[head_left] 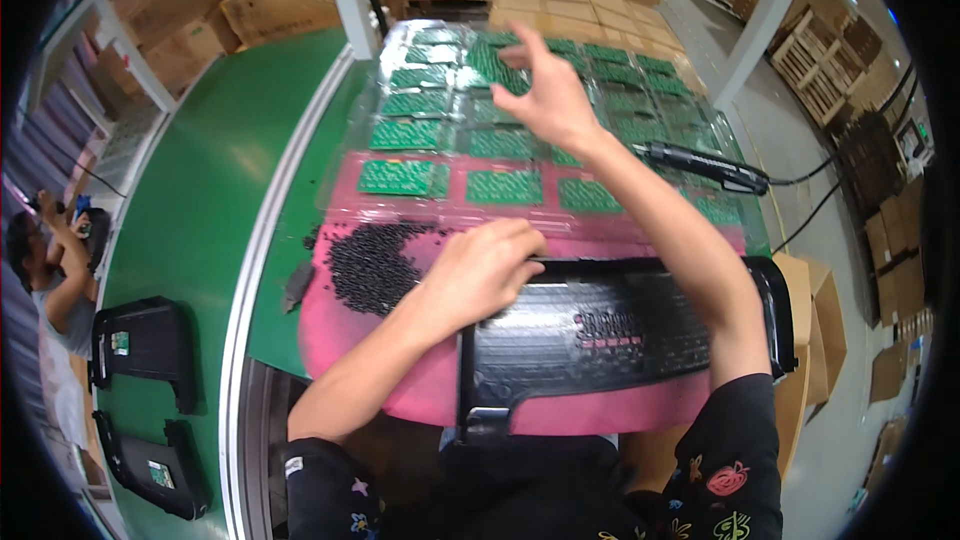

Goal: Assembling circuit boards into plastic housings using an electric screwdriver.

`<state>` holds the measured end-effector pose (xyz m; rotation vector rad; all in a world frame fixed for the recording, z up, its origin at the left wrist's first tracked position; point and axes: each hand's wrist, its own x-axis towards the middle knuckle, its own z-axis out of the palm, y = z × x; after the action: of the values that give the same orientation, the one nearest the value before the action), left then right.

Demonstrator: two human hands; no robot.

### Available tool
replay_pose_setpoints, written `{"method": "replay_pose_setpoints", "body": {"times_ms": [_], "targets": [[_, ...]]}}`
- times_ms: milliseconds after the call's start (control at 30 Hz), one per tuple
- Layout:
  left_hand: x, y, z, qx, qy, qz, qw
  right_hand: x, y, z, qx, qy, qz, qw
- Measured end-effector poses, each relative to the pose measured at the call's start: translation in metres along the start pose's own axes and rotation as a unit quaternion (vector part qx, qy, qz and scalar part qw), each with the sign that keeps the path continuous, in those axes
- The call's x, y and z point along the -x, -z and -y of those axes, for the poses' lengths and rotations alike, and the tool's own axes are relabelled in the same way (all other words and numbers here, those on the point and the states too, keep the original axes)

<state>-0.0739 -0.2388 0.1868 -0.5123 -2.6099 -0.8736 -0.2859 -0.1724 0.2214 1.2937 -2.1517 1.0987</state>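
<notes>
A black plastic cover [540, 340] lies on the pink mat in front of me, with a row of small openings near its middle. My left hand [485, 265] is closed over its upper left edge, fingers curled. My right hand [550, 90] reaches out over the clear plastic trays. Its thumb and fingers are around a green circuit board [488, 64], which looks tilted and larger than its neighbours. More green circuit boards [403, 177] sit in the tray pockets. Left of the cover is a pile of small black parts [370, 265], too small to name surely.
A black corded screwdriver [705, 168] lies across the trays at right. Two similar black covers [148, 345] rest on the green bench at left, beyond a metal rail [262, 240]. A person [62, 270] works at far left. Cardboard boxes [290, 5] stand behind.
</notes>
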Motion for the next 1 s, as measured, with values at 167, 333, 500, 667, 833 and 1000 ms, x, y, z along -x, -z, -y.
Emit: {"method": "replay_pose_setpoints", "body": {"times_ms": [167,333,500,667,833,1000], "targets": [[-0.006,0.008,-0.009,0.074,0.103,-0.12,0.985,0.052,0.08,0.053,-0.344,-0.098,0.007,0.934],[-0.007,0.004,-0.03,0.375,0.14,-0.109,0.91,0.117,0.126,0.084,-0.439,-0.142,0.055,0.885],[-0.005,-0.003,-0.037,0.382,0.128,-0.064,0.913,0.154,0.138,0.086,-0.403,-0.149,0.055,0.901],[-0.004,0.0,-0.041,0.341,0.147,0.046,0.927,0.194,0.171,0.083,-0.422,-0.225,0.043,0.877],[-0.008,-0.009,-0.045,0.197,0.126,0.159,0.959,0.22,0.186,0.052,-0.218,-0.183,0.185,0.941],[-0.01,-0.016,-0.043,0.088,0.109,0.238,0.961,0.233,0.182,0.043,-0.114,-0.132,0.261,0.95]]}}
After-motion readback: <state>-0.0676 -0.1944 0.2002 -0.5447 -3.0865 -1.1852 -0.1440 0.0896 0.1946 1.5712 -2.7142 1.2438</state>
